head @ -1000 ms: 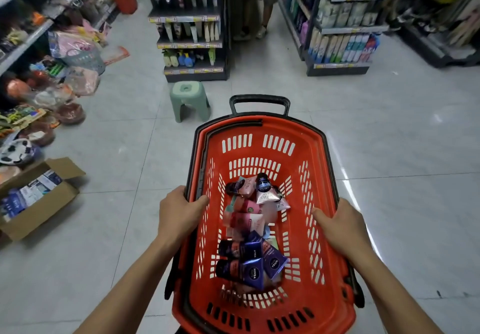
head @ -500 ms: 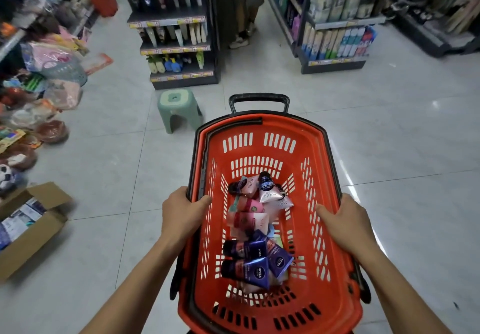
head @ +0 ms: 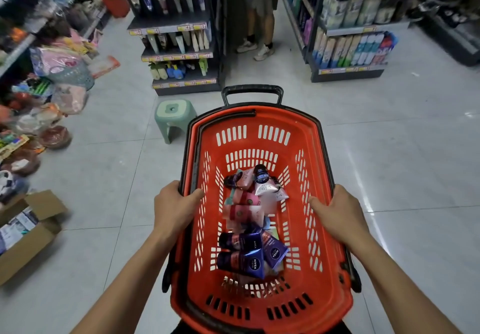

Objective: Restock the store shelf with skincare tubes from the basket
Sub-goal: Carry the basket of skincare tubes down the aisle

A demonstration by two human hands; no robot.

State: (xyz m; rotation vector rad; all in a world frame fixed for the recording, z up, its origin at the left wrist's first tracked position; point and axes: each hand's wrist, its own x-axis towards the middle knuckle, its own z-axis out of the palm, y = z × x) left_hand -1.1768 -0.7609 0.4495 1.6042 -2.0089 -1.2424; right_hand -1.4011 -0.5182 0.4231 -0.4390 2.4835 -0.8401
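I carry a red plastic basket (head: 259,307) in front of me with both hands. My left hand (head: 172,210) grips its left rim, thumb hooked over the edge. My right hand (head: 337,212) grips the right rim. Several skincare tubes (head: 249,219) lie in a heap on the basket floor: pink and white ones further in, dark blue ones nearer me. Ahead to the left stands a dark store shelf (head: 179,55) with rows of upright tubes and yellow price labels.
A green plastic stool (head: 174,118) stands on the floor just before the shelf. A person's legs (head: 259,29) fill the aisle beyond. Another shelf unit (head: 350,47) is at the right. Bagged goods (head: 59,73) and an open cardboard box (head: 28,232) line the left.
The shelf, stool and aisle have come closer and shifted as I walk forward. Both hands keep the same grip on the basket rims.
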